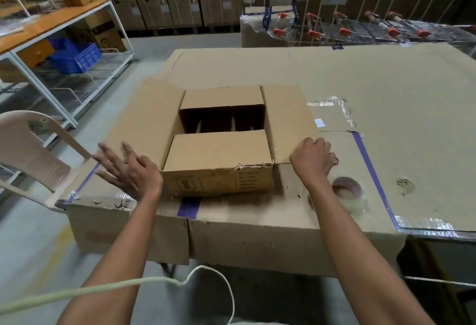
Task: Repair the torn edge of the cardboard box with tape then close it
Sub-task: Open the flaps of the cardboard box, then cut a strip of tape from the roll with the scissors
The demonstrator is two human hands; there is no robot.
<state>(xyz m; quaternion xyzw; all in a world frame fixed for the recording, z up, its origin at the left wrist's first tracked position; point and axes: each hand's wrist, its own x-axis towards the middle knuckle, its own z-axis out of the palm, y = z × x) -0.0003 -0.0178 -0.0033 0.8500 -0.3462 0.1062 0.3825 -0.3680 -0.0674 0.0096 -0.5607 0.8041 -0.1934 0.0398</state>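
Cardboard box (219, 170) sits at the near tabletop (386, 80) edge, torn edge (253, 165) running left-right along its near rim, nearer the right hand (313, 157) curled on the right flap (286, 118); left hand (126, 167) hovers splayed, empty; tape roll (349, 193) lies just right.

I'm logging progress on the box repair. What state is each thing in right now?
cardboard box: partly open, two short flaps folded in, a gap between them.
left flap: spread outward.
right flap: spread outward, its near corner under the right hand.
torn edge: ragged, no fresh tape visible on it.
tape roll: lying flat on the table, untouched.
left hand: open, fingers spread, holding nothing.
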